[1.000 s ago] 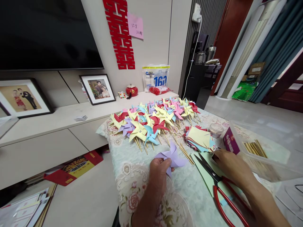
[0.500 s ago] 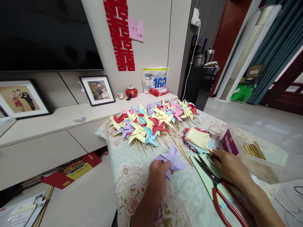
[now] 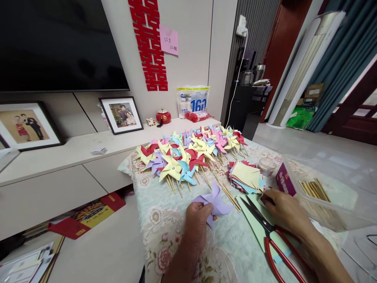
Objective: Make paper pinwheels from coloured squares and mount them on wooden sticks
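My left hand pinches a purple paper pinwheel at its folded middle, above the flowered tablecloth. My right hand is closed, its fingertips together beside the stack of cut paper sheets; a small pale thing shows at the fingertips, too hidden to name. Just left of that hand lie scissors with red handles, blades apart, on pale green paper. Several thin sticks lie between the pinwheel and the stack. Finished-looking pinwheels on sticks crowd the far side of the table.
At the right stands a clear plastic box holding sticks. A small round clear container sits behind the paper stack. Beyond the table, a low white cabinet carries picture frames, a red jar and a plastic bag.
The view has shifted very slightly. My left hand keeps its grip on the purple pinwheel, and my right hand stays closed beside the paper stack with only a slight shift.
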`<state>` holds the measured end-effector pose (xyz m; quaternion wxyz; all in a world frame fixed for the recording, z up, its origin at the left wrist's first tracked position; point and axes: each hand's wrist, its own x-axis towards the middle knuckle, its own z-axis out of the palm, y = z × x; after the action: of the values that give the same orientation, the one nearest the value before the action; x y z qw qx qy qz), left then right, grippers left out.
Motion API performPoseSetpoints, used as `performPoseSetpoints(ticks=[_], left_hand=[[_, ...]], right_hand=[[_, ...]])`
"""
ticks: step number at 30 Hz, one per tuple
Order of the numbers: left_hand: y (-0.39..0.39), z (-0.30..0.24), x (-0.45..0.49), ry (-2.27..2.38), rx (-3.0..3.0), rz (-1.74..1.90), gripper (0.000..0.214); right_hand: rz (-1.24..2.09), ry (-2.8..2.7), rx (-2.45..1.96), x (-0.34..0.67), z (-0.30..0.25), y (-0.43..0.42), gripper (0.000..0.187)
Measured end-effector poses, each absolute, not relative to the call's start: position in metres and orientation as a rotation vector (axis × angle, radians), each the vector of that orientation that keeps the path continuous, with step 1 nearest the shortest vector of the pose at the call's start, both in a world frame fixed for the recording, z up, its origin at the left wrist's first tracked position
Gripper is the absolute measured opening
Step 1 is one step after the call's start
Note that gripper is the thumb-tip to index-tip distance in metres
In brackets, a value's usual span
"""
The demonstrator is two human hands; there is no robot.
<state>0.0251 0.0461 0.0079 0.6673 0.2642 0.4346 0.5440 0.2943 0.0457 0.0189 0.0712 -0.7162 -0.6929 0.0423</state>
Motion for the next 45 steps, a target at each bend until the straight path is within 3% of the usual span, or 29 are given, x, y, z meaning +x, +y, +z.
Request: performPoseSetpoints(ticks=[6,30,45], left_hand=[[0.047,0.006,0.025,0.986,0.581,1.223,0.022],[0.047,0.001,0.023,0.939,0.588,1.229,0.017],[0.047,0.003,0.023,0.934,0.567,1.235,0.016]], right_hand=[[0.32,-2.073,-1.996,0.301,0.017,0.047,0.023],[0.207,-2.115,-2.3,0.291,0.025,0.041,0.019],[0.263,-2.045,-2.23,0.295,0.022,0.041,0.02]])
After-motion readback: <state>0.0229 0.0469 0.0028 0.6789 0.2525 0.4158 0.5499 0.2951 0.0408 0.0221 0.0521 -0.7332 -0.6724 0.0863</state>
